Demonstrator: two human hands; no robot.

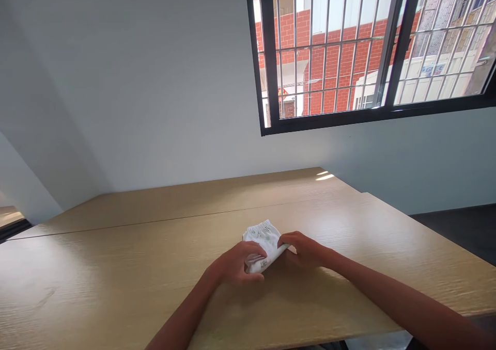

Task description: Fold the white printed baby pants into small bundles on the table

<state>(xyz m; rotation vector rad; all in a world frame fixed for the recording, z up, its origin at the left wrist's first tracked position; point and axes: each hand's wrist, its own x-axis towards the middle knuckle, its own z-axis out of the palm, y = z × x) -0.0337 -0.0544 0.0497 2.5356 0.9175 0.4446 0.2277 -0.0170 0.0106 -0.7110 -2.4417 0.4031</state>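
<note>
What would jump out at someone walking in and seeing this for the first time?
Probably the white, patterned cloth on the table, with the left hand on its left side and the right hand pinching its right edge. Next, perhaps, the bright, barred window at upper right, with red brick outside.

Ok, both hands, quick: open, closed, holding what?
Left hand: partly open, fingers on the white printed garment, thumb apart.
Right hand: closed, pinching the garment's right edge.

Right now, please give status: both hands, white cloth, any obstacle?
Right hand pinching right edge of white cloth. Left hand open, fingers over its left side. Cloth on wooden table, far edge gathered. No obstacle seen around it.
</note>
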